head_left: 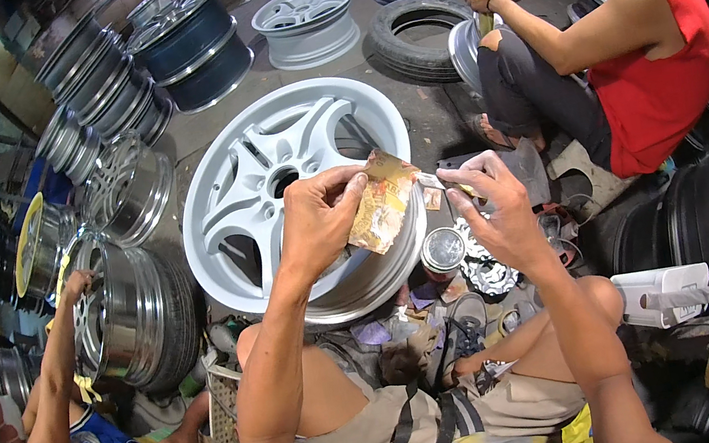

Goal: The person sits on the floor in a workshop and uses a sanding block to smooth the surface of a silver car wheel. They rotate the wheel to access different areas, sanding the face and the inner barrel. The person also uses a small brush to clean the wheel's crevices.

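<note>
My left hand [324,217] pinches a yellowish, stained flat sheet [383,204] by its left edge, with pale and reddish smears on its face. Fingers curled, my right hand [495,201] grips a small flat tool with a pale blade [429,180], most of it hidden by the fingers. The blade is close to the right edge of the sheet; whether they touch I cannot tell. Under both hands lies a large pale grey wheel rim [288,138] with five broad spokes. A round tin [443,249] stands to the right of the rim.
A person in a red top [659,63] sits at the far right by another rim; a second person's arm [66,358] reaches to a chrome wheel [137,307] at left. Stacked rims [191,46], a tyre [422,39] and a white container [661,291] surround me.
</note>
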{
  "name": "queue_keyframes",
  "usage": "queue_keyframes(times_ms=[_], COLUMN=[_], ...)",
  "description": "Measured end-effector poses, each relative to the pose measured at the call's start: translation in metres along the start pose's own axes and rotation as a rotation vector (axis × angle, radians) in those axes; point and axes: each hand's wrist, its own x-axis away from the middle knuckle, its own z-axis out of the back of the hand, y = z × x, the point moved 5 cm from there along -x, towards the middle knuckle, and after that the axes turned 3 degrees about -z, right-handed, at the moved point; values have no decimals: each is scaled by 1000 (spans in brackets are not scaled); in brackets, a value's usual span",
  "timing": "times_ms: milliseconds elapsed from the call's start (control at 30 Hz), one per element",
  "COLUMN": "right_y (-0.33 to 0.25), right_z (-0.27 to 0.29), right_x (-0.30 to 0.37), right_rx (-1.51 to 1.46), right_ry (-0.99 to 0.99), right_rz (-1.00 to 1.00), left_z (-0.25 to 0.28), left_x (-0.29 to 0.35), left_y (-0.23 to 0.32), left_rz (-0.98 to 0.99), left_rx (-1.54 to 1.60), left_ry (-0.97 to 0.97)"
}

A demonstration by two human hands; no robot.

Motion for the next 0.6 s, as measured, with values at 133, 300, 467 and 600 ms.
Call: queue_keyframes(times_ms=[133,300,467,600], right_y=[4,1,4,5], right_z=[0,3,0,3], right_x=[2,-1,3,0], right_rx=[31,13,-2,24], right_ry=[-6,12,-16,-1], right_rz=[13,-15,-7,11], left_z=[-3,-4,-3,-7], left_x=[-2,0,-1,-2], left_y=[1,2,-2,1], left_rz=[-15,24,-2,-16], left_rx=[-11,15,-6,12], left_ry=[-7,-26,-6,-11])
